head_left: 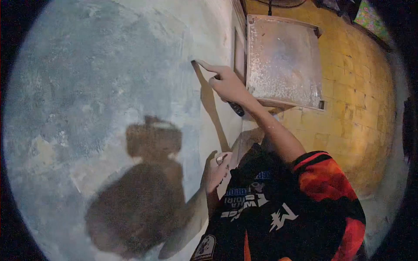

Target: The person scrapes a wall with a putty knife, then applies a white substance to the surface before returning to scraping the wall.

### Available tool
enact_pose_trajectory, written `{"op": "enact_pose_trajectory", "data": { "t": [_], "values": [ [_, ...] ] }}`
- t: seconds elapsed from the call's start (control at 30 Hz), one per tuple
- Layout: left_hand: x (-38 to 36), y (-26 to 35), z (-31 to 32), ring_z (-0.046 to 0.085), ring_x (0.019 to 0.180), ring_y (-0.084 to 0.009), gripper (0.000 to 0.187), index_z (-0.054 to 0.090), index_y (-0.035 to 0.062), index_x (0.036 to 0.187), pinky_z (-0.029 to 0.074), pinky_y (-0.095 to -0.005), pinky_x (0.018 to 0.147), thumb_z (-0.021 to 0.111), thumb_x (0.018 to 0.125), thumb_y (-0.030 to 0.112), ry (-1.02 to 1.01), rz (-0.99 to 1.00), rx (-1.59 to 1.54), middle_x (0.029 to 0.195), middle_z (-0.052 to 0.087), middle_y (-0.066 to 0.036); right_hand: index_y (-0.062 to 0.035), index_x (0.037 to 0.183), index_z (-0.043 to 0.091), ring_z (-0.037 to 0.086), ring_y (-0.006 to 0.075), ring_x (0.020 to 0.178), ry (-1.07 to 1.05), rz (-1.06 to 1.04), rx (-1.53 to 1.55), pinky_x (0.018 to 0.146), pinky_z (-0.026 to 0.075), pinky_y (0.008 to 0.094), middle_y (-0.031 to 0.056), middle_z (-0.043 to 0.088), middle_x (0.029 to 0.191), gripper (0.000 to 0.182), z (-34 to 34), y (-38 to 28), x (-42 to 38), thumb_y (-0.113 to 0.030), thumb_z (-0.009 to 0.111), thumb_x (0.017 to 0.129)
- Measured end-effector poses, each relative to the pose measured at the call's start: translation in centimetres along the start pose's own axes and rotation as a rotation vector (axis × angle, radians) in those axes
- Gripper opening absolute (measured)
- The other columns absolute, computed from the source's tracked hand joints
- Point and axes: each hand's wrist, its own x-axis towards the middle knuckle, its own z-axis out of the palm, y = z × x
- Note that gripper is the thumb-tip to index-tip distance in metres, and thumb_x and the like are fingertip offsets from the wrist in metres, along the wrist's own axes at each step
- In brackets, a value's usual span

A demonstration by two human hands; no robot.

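Observation:
My right hand point(229, 85) is raised at the wall point(109, 65), its index finger stretched out with the tip at the surface. The other fingers are curled round a black-handled tool point(237, 108); its end sticks out below the wrist, and its working end is hidden. My left hand point(219, 170) is lower down, close to the wall, with fingers curled. A small pale spot shows at its fingers, too small to name. The wall is patchy blue-grey, with paler worn areas and a whitish strip near the corner.
A worn, rust-speckled box-like piece with a pale top point(285, 61) stands right of my right hand, close to the wall. Beyond it lies a yellow tiled floor point(348, 104). A patterned green cloth point(371, 19) is at the upper right. My shadow falls across the wall.

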Motion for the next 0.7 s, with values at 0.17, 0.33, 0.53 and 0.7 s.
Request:
{"op": "enact_pose_trajectory", "data": {
  "t": [0.17,0.33,0.53,0.7],
  "values": [
    [-1.9,2.8,2.2,0.048,0.053,-0.0062,0.029,0.071,0.0078,0.114,0.038,-0.0251,0.047,0.06,0.098,0.03,0.032,-0.013,0.027,0.07,0.058,0.001,-0.0184,0.141,0.055,0.068,0.0317,0.087,0.094,-0.047,-0.031,0.082,0.052,0.0383,0.0253,0.069,0.1,0.055,-0.1,0.0,0.9,-0.012,0.052,0.086],
    [-2.5,3.8,5.7,0.051,0.057,-0.0061,0.028,0.071,0.0046,0.11,0.037,-0.0237,0.049,0.062,0.097,0.028,0.077,0.04,-0.04,0.069,0.059,0.002,-0.0191,0.145,0.052,0.054,0.0139,0.056,0.389,-0.185,-0.145,0.054,0.047,0.0297,0.0078,0.062,0.074,0.062,-4.2,7.9,7.3,-0.012,0.051,0.084],
    [-1.7,2.6,9.7,0.051,0.057,-0.0062,0.031,0.069,0.0042,0.114,0.038,-0.0226,0.047,0.059,0.099,0.029,0.01,0.075,-0.247,0.07,0.06,0.0,-0.0149,0.148,0.045,0.067,0.0353,0.103,-0.007,-0.116,-0.484,0.09,0.049,0.0396,0.0277,0.064,0.117,0.061,-15.8,14.4,-3.7,-0.018,0.061,0.089],
    [1.7,4.2,11.8,0.051,0.058,-0.0067,0.031,0.069,0.0069,0.115,0.04,-0.0232,0.049,0.058,0.1,0.031,-0.022,0.124,-0.198,0.07,0.061,0.0,-0.0027,0.13,0.056,0.064,0.0405,0.109,-0.4,0.16,-1.114,0.09,0.051,0.0492,0.0246,0.065,0.118,0.053,-26.8,31.9,-19.5,-0.017,0.066,0.081]
  ]
}}
